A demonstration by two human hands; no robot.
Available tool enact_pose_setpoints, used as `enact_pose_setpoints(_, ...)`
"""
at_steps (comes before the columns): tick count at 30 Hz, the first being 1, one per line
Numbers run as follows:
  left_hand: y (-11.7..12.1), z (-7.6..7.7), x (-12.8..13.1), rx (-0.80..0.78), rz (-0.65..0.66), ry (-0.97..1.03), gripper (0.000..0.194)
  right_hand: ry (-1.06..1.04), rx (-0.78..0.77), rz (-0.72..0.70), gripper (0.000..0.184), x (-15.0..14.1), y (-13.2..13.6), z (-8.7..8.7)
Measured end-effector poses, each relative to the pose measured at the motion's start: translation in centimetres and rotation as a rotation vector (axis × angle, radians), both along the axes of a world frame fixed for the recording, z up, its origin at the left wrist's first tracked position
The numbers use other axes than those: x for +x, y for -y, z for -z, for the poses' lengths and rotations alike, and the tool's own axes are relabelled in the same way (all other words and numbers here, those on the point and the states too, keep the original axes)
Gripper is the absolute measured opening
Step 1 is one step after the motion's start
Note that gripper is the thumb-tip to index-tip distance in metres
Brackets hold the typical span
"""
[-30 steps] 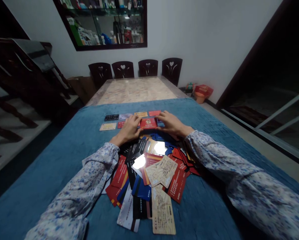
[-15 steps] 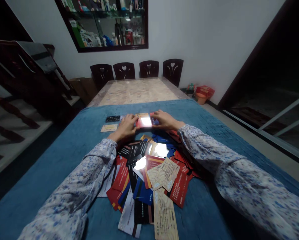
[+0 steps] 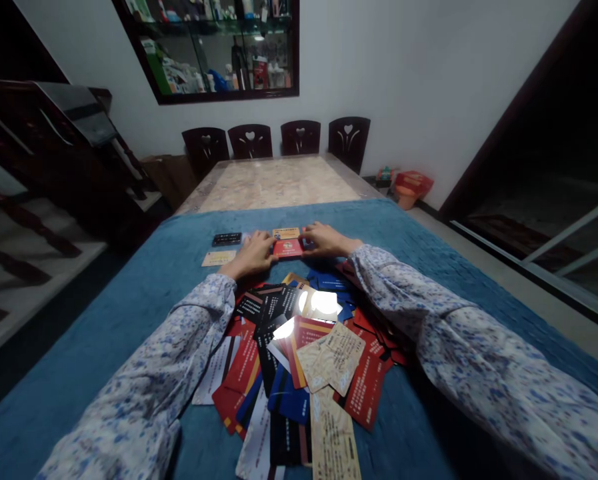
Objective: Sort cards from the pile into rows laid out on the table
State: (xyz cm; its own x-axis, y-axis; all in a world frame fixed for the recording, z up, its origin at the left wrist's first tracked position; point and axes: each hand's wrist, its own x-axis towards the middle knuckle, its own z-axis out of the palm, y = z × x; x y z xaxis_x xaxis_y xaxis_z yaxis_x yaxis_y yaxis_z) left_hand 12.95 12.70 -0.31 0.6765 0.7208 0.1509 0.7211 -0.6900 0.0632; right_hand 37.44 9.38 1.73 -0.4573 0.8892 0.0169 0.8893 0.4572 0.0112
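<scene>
A red card (image 3: 289, 249) lies at the far side of the pile, just in front of a yellow card (image 3: 285, 233). My left hand (image 3: 253, 255) has its fingertips at the red card's left edge, and my right hand (image 3: 327, 240) holds the opposite edge, fingers bent. Both hands rest low over the cloth. Between my forearms spreads a loose heap of overlapping cards: black cards (image 3: 273, 308), blue cards (image 3: 289, 393), red cards (image 3: 363, 387) and beige cards (image 3: 336, 427). Other cards beneath my hands are partly hidden.
A black card (image 3: 227, 239) and a cream card (image 3: 219, 258) lie left of my left hand. A blue cloth (image 3: 143, 320) covers the near table; its marble top (image 3: 273, 180) shows beyond. Several dark chairs (image 3: 250, 141) stand at the far end.
The bright glare on the red card has gone, so its printed face shows. My hands stay at its two sides. The view has shifted slightly.
</scene>
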Motion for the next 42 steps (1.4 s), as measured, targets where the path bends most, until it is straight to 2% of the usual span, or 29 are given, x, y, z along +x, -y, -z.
enact_pose_setpoints(12, -0.7, 0.3, 0.3, -0.022, -0.002, -0.052, 0.023, 0.025, -0.023, 0.003, 0.044, -0.1, -1.3, 0.7)
enact_pose_setpoints(17, -1.0, 0.4, 0.4, -0.039, 0.002, -0.064, 0.025, 0.009, -0.044, 0.016, 0.047, -0.2, -1.7, 0.8)
enact_pose_setpoints(33, -1.7, 0.0, 0.9, -0.052, 0.007, -0.101, 0.021, 0.005, -0.113, 0.022, 0.044, -0.5, -2.3, 0.6)
enact_pose_setpoints(42, -1.4, -0.7, 1.3, -0.042, 0.009, -0.164, 0.017, 0.043, -0.061, 0.008, 0.044, -0.9, -2.6, 0.7)
